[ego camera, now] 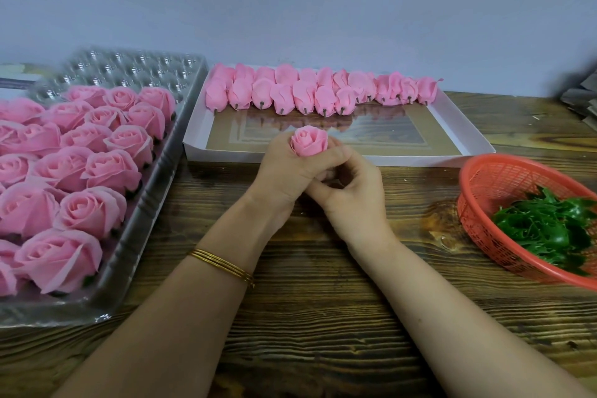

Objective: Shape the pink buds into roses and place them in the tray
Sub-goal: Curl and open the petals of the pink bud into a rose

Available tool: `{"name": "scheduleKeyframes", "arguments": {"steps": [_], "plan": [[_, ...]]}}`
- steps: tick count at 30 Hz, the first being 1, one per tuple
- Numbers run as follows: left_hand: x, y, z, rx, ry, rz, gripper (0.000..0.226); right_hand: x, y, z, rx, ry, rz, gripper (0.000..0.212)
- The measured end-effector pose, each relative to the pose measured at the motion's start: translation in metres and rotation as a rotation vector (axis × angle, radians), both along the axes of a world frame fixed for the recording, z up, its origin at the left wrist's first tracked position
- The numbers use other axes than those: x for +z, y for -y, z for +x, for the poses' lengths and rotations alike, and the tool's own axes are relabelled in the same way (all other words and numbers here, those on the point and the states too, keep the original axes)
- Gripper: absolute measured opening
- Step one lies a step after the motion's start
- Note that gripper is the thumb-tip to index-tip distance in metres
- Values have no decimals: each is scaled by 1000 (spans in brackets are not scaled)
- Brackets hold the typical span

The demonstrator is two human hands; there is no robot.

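Pink rose stands upright, gripped by the left hand's curled fingers. Beneath it the right hand's fingers curl; what they pinch is hidden.

A craft workbench: rose-filled plastic tray, boxed pink buds, basket of green leaves.

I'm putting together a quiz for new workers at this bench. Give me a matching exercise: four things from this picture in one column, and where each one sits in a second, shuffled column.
Things
1. unshaped buds
2. finished roses
3. green leaves
4. rose being shaped

Places
A. red basket, at the right
B. gripped in the left hand, in the middle
C. clear tray, at the left
D. white box, at the back

Pairs: 1-D, 2-C, 3-A, 4-B
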State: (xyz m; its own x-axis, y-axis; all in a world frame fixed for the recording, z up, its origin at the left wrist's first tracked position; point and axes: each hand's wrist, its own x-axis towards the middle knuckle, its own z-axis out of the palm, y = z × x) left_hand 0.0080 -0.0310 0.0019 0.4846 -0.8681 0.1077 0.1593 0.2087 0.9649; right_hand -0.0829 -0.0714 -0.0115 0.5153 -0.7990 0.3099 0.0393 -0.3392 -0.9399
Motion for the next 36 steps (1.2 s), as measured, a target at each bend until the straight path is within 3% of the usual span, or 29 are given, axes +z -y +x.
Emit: {"name": "scheduleKeyframes", "arguments": {"steps": [5, 12, 15, 18, 23, 27, 30, 33, 34, 36], "plan": [[2, -2, 2, -38, -30, -3, 19, -1, 2, -1, 37, -3, 23, 33], [2, -1, 4, -35, -3, 7, 43, -1, 3, -2, 66, 30, 29, 47], [3, 0, 0, -8, -5, 16, 10, -1, 2, -1, 72, 31, 52, 39], [-2, 4, 0, 18, -17, 12, 38, -2, 0, 0, 44, -5, 33, 34], [-1, 6, -4, 74, -26, 7, 26, -1, -4, -1, -85, -75, -76, 39], [-2, 3, 2, -29, 20, 10, 22, 1, -2, -2, -94, -51, -67, 39], [-3, 1, 8, -114, 62, 4, 24, 4, -2, -5, -39, -9, -13, 24], [0, -4, 14, -192, 73, 23, 60, 8, -3, -7, 35, 24, 37, 19], [2, -5, 15, -217, 74, 33, 62, 9, -3, -8, 64, 37, 55, 23], [2, -7, 19, -269, 83, 41, 32, 10, -3, -8, 119, 69, 106, 30]]}}
